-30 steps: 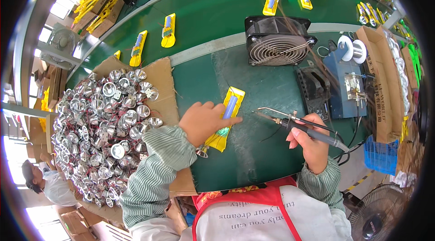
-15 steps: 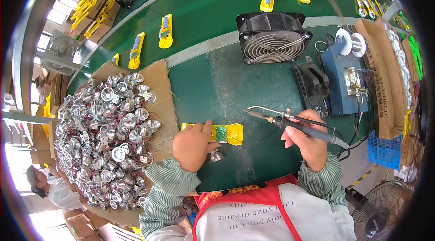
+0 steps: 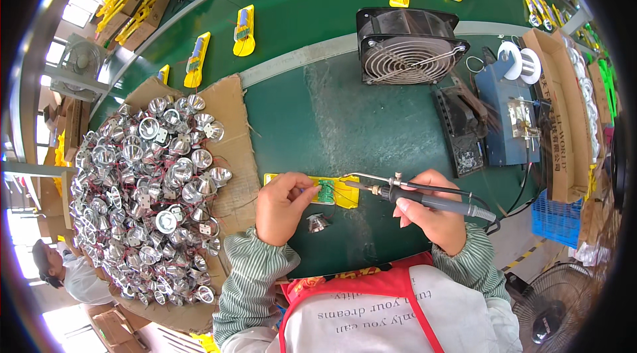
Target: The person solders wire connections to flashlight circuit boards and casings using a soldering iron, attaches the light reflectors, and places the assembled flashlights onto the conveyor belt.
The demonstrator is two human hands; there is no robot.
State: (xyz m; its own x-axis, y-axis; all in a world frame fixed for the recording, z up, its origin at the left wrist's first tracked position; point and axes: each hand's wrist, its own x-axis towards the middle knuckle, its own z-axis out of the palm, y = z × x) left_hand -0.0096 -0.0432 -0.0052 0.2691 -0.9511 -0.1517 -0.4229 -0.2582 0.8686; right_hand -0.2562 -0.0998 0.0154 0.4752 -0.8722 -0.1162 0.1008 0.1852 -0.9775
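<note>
In my right hand (image 3: 439, 220) I hold a soldering iron (image 3: 424, 200) with a thin metal feed tube along its top. Its tip points left, over the right part of a yellow plastic housing (image 3: 348, 197) that lies flat on the green bench. Inside the housing sits a small green circuit board (image 3: 326, 192) with thin wires. My left hand (image 3: 281, 206) rests across the housing's left part, thumb and index finger pinched at the board's edge; what they grip is too small to make out. Just below the housing lies a silver reflector cup (image 3: 317, 223).
A heap of silver reflectors (image 3: 142, 187) on cardboard (image 3: 232, 141) fills the left. Ahead stands a black fan (image 3: 411, 51). To the right are a black holder (image 3: 461, 127), a blue solder feeder (image 3: 507, 107) and a carton (image 3: 561, 121). Yellow housings (image 3: 244, 31) lie on the far belt.
The soldering iron has moved left and slightly down, bringing its tip over the housing. My left hand has gone from lying over the housing to a pinch beside the circuit board.
</note>
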